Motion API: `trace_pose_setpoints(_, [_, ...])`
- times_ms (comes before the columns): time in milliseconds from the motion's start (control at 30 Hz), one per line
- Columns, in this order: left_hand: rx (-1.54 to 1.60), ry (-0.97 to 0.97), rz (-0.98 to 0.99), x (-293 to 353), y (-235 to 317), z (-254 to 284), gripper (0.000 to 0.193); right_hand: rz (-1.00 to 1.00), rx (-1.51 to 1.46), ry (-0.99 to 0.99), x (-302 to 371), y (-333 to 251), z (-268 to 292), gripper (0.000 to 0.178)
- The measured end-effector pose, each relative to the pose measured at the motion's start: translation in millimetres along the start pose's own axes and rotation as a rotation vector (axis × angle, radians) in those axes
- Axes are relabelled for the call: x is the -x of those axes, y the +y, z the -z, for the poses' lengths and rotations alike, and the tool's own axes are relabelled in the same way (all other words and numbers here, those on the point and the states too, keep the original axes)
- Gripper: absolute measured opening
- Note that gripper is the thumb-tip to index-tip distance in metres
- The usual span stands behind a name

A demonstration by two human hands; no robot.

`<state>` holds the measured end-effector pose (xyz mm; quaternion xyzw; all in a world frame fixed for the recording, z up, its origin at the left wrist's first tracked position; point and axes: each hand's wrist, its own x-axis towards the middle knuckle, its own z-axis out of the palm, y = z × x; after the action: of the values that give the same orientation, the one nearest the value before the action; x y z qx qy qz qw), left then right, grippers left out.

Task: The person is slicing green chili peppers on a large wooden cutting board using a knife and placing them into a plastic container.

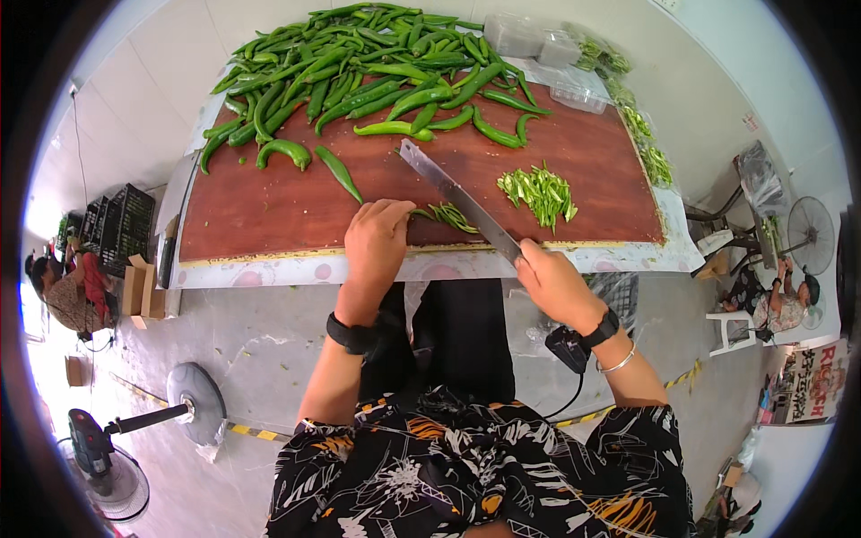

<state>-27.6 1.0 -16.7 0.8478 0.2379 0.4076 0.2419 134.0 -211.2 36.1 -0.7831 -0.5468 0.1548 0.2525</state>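
Observation:
My left hand (375, 242) is closed at the near edge of a reddish-brown cutting board (278, 211), its fingertips curled on a green chili pepper (421, 213). Slender cut strips (454, 217) lie between those fingers and the blade. My right hand (558, 282) grips the handle of a long knife (456, 192), whose blade slants far and to the left across the board. A whole pepper (339, 174) lies just beyond my left hand. To the right of the blade sits a small pile of sliced pepper (541, 194). The end of the pepper inside my left hand is hidden.
Whole green peppers are heaped (359, 63) over the board's far side. Clear plastic boxes (578, 90) and packs of cut pepper (639, 130) line the far right. A fan (195, 403) stands at left on the floor; people sit at both sides, with black crates (117, 229) at left.

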Motion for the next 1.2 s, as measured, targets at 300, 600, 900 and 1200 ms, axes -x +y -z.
trace_pose_setpoints(300, [-0.038,0.015,0.070,0,0,19,0.016,-0.006,0.032,-0.101,21,2,-4,0.017])
trace_pose_setpoints(600, [-0.051,0.016,0.047,4,-1,24,0.017,-0.072,0.060,-0.020,27,22,1,0.017])
trace_pose_setpoints(900, [-0.156,0.029,0.005,-9,-16,42,0.021,-0.181,0.032,0.127,32,46,13,0.014])
trace_pose_setpoints(1200, [-0.248,-0.034,0.016,-25,-34,43,0.029,-0.158,-0.003,0.066,33,27,12,0.015])
